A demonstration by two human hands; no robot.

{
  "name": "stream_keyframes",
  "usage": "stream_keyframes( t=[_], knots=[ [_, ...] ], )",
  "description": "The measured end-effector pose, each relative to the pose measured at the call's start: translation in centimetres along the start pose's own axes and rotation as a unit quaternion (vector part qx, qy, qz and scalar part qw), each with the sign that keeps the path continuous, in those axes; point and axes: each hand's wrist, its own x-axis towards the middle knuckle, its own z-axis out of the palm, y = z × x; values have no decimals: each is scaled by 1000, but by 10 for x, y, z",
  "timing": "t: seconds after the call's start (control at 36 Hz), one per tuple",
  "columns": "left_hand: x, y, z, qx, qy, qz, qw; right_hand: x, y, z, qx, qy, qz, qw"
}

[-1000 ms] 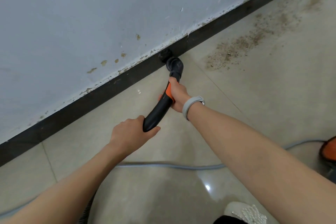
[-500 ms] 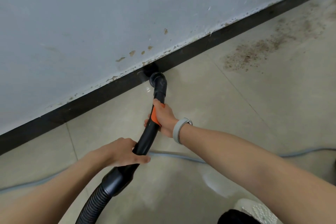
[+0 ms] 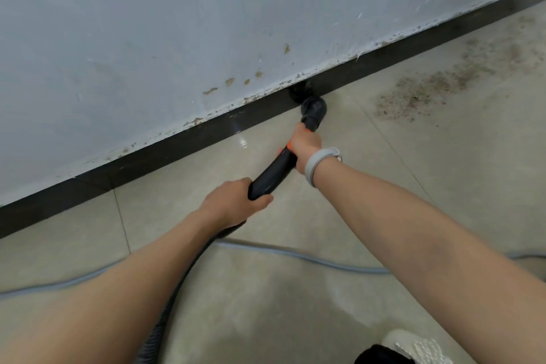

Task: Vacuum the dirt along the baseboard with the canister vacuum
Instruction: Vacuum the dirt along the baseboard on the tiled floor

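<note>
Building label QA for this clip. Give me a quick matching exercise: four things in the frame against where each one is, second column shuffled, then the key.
Things:
1. vacuum nozzle
2. dirt patch
3. grey cord
4. wristband

Places:
A. on the right wrist
B. against the black baseboard
C. across the floor, under the forearms
D. on the tiles, right of the nozzle

Pairs: 1-B, 2-D, 3-C, 4-A

Both my arms reach forward and down, bare to the elbow. My left hand (image 3: 236,204) curls round the rear of the vacuum wand (image 3: 273,173), thumb lying along it. My right hand (image 3: 305,145) grips it farther forward, knuckles up, a grey wristband (image 3: 319,161) on that wrist.
</note>
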Motion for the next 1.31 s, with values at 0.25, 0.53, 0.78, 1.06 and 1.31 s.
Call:
stream_keyframes(
  t=[0.25, 0.53, 0.78, 1.06, 1.31],
  knots=[
    [-5, -12, -6, -6, 4, -28, 1000, 0, 5, 16, -99, -18, 17, 995],
    [-28, -19, -2, 41, -142, -13, 989, -38, 35, 4, -58, -145, 56, 986],
    [-15, 23, 14, 53, -142, 58, 987, -24, 25, -54, -17, -49, 41, 998],
    [9, 80, 39, 138, -49, 124, 981, 6, 7, -123, 56, 71, 38, 995],
    [28, 114, 51, 165, -13, 153, 974, 31, -2, -163, 116, 105, 38, 987]
  ],
)
